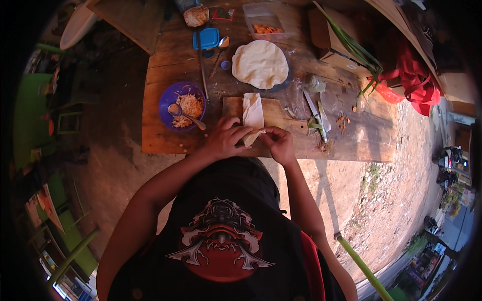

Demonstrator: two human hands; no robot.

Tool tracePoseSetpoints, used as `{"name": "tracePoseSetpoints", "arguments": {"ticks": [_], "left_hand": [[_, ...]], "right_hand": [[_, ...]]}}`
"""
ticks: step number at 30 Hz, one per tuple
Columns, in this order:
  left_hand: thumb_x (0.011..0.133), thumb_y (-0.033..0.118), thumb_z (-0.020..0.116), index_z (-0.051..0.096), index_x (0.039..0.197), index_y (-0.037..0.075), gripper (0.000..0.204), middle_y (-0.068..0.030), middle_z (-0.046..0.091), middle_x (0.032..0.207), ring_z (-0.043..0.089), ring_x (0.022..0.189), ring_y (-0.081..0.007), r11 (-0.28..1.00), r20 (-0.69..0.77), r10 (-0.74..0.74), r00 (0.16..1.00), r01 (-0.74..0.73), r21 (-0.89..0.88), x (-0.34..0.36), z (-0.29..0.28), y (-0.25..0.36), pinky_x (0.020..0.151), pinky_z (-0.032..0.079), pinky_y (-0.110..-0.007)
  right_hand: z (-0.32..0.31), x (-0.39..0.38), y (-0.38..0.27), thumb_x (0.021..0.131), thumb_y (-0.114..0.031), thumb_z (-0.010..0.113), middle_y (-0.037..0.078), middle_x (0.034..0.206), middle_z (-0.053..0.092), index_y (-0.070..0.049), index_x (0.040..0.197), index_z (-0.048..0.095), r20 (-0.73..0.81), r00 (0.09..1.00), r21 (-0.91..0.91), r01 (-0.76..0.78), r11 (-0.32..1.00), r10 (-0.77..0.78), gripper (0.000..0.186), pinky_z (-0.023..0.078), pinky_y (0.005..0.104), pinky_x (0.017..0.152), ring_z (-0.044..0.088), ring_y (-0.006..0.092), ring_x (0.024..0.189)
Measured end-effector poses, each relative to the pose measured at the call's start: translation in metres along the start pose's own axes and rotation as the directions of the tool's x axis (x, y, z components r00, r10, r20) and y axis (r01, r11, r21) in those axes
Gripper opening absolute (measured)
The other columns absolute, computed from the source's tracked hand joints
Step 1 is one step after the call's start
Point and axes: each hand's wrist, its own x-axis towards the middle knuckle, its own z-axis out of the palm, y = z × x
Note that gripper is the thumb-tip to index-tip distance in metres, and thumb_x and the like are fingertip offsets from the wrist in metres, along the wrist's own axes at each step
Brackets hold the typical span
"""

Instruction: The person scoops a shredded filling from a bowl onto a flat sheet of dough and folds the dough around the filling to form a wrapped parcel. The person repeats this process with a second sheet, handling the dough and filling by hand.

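Observation:
A pale, thin dough wrapper, folded into a long strip, lies over a small wooden cutting board. Its near end is turned up at the board's front edge. My left hand grips that end from the left with bent fingers. From the right, my right hand pinches the same end between thumb and fingers. Any filling inside is hidden from view. Left of the board stands a purple bowl of crumbly, orange-flecked filling, with a metal spoon resting in it.
A stack of round wrappers sits on a dark plate behind the board. Right of the board lies a knife among plastic and scraps. Farther back are a blue lid, a long-handled ladle, a clear container and a cardboard box.

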Motion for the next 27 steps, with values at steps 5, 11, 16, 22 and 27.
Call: {"name": "tracePoseSetpoints", "arguments": {"ticks": [5,11,16,22,27], "left_hand": [[0.085,0.027,0.086,0.074,0.127,0.015,0.045,-0.0059,0.072,0.114,0.061,0.120,-0.0259,0.954,-0.036,-0.293,0.956,0.289,-0.081,0.003,0.008,0.009,0.097,0.046,-0.046],[0.092,0.025,0.082,0.072,0.117,0.012,0.030,-0.0088,0.076,0.093,0.073,0.082,-0.0258,0.879,-0.079,-0.407,0.910,0.367,-0.303,0.021,0.006,0.006,0.080,0.053,-0.042],[0.094,0.025,0.081,0.067,0.122,0.010,0.034,-0.0106,0.076,0.076,0.073,0.070,-0.0281,0.793,-0.096,-0.539,0.837,0.465,-0.394,0.030,0.008,0.011,0.065,0.052,-0.041],[0.093,0.027,0.082,0.065,0.126,0.010,0.040,-0.0102,0.076,0.077,0.074,0.070,-0.0272,0.704,-0.053,-0.639,0.768,0.555,-0.444,0.036,0.009,0.015,0.065,0.054,-0.039],[0.091,0.027,0.085,0.065,0.126,0.010,0.044,-0.0069,0.074,0.078,0.072,0.070,-0.0227,0.681,-0.087,-0.696,0.713,0.617,-0.395,0.038,0.017,0.010,0.067,0.055,-0.037]], "right_hand": [[-0.003,0.014,-0.003,0.096,-0.015,0.077,0.012,0.089,0.078,0.001,0.110,0.075,-0.037,0.974,-0.120,0.218,0.968,-0.224,0.021,0.058,0.0323,0.077,0.075,0.0189,0.081],[-0.002,0.028,-0.005,0.099,-0.019,0.074,0.013,0.088,0.078,0.001,0.109,0.075,-0.010,1.000,-0.007,-0.015,1.000,0.015,0.022,0.058,0.0337,0.074,0.076,0.0203,0.081],[-0.001,0.033,-0.006,0.099,-0.025,0.074,0.015,0.087,0.079,0.000,0.107,0.076,-0.051,0.993,-0.048,-0.111,0.993,0.109,0.027,0.058,0.0362,0.074,0.078,0.0225,0.085],[0.003,0.034,-0.006,0.094,-0.030,0.078,0.018,0.089,0.078,-0.003,0.103,0.078,-0.169,0.986,-0.206,-0.051,0.977,0.016,0.028,0.059,0.0430,0.079,0.077,0.0326,0.084],[0.008,0.031,-0.016,0.091,-0.028,0.079,0.014,0.092,0.075,-0.009,0.101,0.079,-0.257,0.956,-0.327,0.048,0.944,-0.138,0.022,0.059,0.0440,0.076,0.076,0.0343,0.085]]}}
